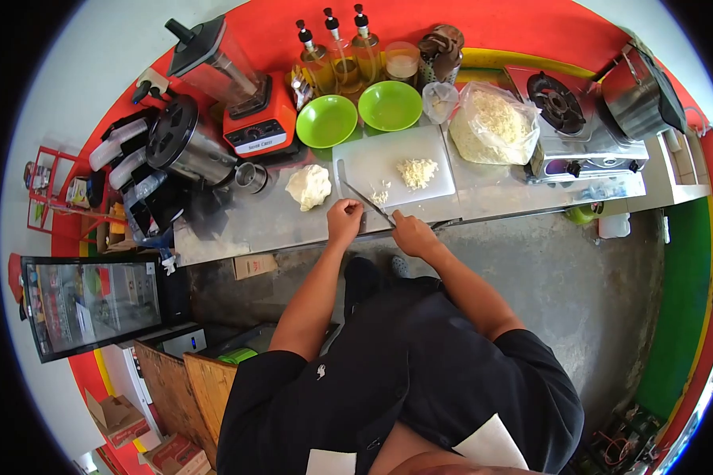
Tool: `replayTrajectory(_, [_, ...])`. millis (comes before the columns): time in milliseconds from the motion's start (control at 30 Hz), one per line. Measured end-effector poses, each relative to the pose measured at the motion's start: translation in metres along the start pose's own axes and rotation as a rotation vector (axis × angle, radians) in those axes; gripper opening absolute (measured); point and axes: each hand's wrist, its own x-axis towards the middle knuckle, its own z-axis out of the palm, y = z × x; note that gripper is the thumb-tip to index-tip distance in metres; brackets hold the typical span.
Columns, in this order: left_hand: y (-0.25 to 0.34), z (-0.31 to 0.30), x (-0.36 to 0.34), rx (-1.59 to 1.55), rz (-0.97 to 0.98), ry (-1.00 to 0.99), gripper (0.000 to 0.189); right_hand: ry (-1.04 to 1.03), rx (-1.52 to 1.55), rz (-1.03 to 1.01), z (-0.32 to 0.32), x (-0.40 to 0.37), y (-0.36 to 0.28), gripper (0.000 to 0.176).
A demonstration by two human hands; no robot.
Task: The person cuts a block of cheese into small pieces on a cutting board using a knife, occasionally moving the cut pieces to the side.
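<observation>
My right hand (413, 235) is wrapped round the handle of a knife (367, 195), whose blade slants up and left over the front edge of a white cutting board (360, 154). Close to the blade, at the board's front left corner, my left hand (345, 218) has its fingers curled together; what they hold, if anything, is hidden. On the board lies a heap of pale chopped food (417, 172), with a smaller scatter of bits (380, 193) near the knife. A pale, lumpy mass (308, 188) rests on the metal counter left of the board.
Two green bowls (326, 121) stand behind the board. A clear bag of pale shreds (495, 123) sits to its right, before a gas stove (590, 150) with a large pot (638, 95). Oil bottles (345, 67) line the back; a red blender (255, 119) stands left.
</observation>
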Motion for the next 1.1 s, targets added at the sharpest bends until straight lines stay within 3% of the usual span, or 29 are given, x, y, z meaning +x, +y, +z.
replayTrajectory(100, [0.005,-0.002,-0.003,0.041,0.113,0.018,0.013,0.018,0.001,0.028,-0.005,-0.005,0.014,0.026])
replayTrajectory(267, [0.011,-0.003,-0.002,0.05,0.09,-0.011,0.012,0.207,0.074,0.182,-0.015,-0.006,0.034,0.027])
replayTrajectory(400, [0.007,-0.005,0.003,0.042,0.047,-0.063,0.013,0.244,0.071,0.229,-0.017,-0.005,0.033,0.027])
replayTrajectory(500, [0.007,-0.006,0.001,0.037,0.026,-0.084,0.013,0.16,0.057,0.181,-0.019,-0.005,0.028,0.031])
replayTrajectory(567, [0.012,-0.007,-0.003,0.062,0.086,-0.06,0.013,0.105,0.062,0.01,-0.018,-0.009,0.025,0.031])
replayTrajectory(667, [0.003,-0.004,-0.005,0.071,0.164,-0.036,0.013,0.082,0.07,-0.067,-0.01,-0.015,0.019,0.03])
replayTrajectory(800, [0.006,-0.007,-0.009,0.114,0.174,-0.038,0.013,0.04,0.044,-0.06,-0.007,-0.018,0.018,0.031])
replayTrajectory(1100, [0.004,-0.003,-0.012,0.065,0.214,-0.017,0.011,0.236,0.086,0.203,-0.02,-0.013,0.042,0.031])
